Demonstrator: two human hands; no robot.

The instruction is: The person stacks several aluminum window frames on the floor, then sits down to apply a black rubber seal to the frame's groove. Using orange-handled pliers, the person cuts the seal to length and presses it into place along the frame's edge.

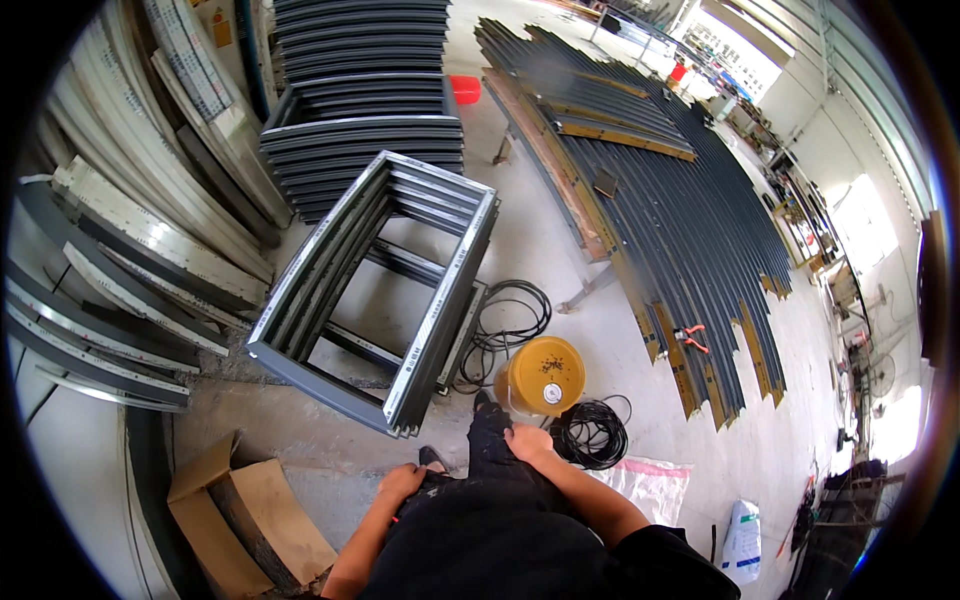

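My left hand (402,482) is closed at the left side of my black trousers, its curled fingers on the fabric. On the other thigh, my right hand (527,442) is closed on the trouser cloth (490,437). Just ahead of the right hand stands a yellow lidded bucket (535,375) with small dark bits and a white roll or disc on its lid. Forward and left of me lies a stack of dark grey rectangular frames (425,330), apart from both hands.
More frames (362,110) are piled behind. Long dark profiles (660,190) cover a bench at right, with red-handled pliers (690,338) on them. Black cable coils (590,435) lie by the bucket. An opened cardboard box (285,515) sits lower left; white profiles (150,130) lean at left.
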